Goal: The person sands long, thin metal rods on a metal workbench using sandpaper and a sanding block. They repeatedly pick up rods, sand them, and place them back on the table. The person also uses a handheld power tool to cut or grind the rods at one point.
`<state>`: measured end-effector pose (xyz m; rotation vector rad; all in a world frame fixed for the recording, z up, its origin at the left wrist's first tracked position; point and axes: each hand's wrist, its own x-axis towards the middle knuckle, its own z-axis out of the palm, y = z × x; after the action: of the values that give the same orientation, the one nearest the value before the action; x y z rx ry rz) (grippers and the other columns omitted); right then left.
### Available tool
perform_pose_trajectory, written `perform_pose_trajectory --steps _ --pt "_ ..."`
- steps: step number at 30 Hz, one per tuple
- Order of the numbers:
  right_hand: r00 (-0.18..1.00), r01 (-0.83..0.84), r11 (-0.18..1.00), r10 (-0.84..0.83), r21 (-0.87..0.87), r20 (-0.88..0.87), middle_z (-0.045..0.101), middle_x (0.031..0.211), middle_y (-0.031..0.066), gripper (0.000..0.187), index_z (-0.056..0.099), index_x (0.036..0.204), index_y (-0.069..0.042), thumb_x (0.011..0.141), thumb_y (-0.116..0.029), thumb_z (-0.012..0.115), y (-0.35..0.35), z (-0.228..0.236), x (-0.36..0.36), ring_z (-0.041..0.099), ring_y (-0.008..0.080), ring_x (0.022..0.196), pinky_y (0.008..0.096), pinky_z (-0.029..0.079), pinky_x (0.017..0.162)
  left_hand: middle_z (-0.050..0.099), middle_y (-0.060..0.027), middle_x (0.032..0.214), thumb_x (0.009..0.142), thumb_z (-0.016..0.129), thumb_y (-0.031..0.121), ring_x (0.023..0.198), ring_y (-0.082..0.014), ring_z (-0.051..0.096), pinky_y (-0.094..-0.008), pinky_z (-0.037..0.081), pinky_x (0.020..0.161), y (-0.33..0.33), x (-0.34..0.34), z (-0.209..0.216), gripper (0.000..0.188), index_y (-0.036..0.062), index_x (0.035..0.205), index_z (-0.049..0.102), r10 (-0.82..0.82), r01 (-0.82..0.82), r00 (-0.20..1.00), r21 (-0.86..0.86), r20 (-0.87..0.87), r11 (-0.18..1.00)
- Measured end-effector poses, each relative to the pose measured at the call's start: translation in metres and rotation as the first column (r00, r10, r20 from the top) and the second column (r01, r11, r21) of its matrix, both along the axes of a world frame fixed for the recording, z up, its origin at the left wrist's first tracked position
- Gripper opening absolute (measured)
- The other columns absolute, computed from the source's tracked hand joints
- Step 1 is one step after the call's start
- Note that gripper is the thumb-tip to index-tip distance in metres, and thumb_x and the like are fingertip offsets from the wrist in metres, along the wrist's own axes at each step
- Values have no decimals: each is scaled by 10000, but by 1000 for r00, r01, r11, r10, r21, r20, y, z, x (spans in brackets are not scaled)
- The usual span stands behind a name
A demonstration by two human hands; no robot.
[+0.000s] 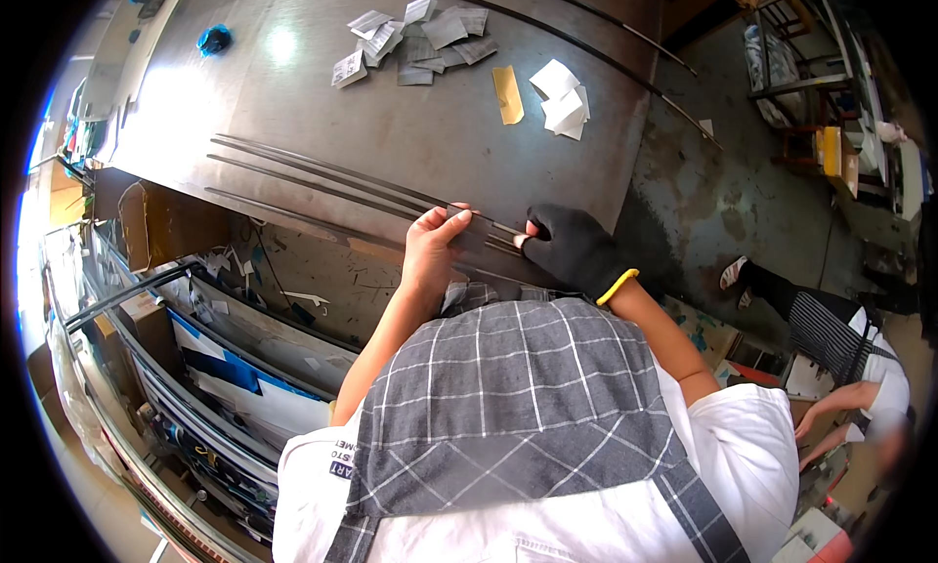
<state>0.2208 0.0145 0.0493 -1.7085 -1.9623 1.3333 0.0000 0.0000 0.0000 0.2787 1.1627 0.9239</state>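
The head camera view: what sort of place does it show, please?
Probably a fabrication workshop, though its exact trade is unclear. Signs: long, thin dark strips over a broad, smooth grey-brown worktable; a black, yellow-cuffed glove on the right hand; a white-and-blue flat panel stored at left.

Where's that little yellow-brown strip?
In the head view, the yellow-brown strip lies on the right part of the table, between the grey pieces and the white pieces, beyond the gloved right hand.
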Motion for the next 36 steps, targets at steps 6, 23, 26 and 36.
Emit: perform_pose_trajectory --steps 6,23,26,36 --pt "993 -35 999 36 -11 109 658 794 177 399 641 792 -45 811 -443 640 18 -4 -34 644 362 763 441 487 657 711 -103 962 894 664 65 852 -186 686 -322 547 804 -1 -1 -2 115 35 1004 652 -23 19 996 47 90 999" --pt "995 -28 996 19 -90 -94 599 625 138 326 646 780 -3 866 -317 644 15 -17 -27 597 247 564 380 454 568 711 -93 958 983 571 284 811 -167 676 -321 532 741 -7 7 -3 256 42 985 656 -3 -6 994 84 108 996" --pt "967 -31 940 -57 -339 -247 627 706 155 261 632 836 -11 866 -270 631 14 -7 -12 624 295 654 401 474 617 711 -104 967 997 544 317 824 -189 679 -334 534 759 -8 3 -5 307 31 1026 651 32 -36 998 79 49 996" --pt "990 119 969 -98 214 -106 654 815 150 181 609 874 -33 804 -180 689 -14 8 -1 634 335 765 398 489 674 585 -105 1274 1016 485 276 1225 -242 529 -418 413 1039 -20 1 26 360 16 1261 532 179 -183 925 -21 335 983"
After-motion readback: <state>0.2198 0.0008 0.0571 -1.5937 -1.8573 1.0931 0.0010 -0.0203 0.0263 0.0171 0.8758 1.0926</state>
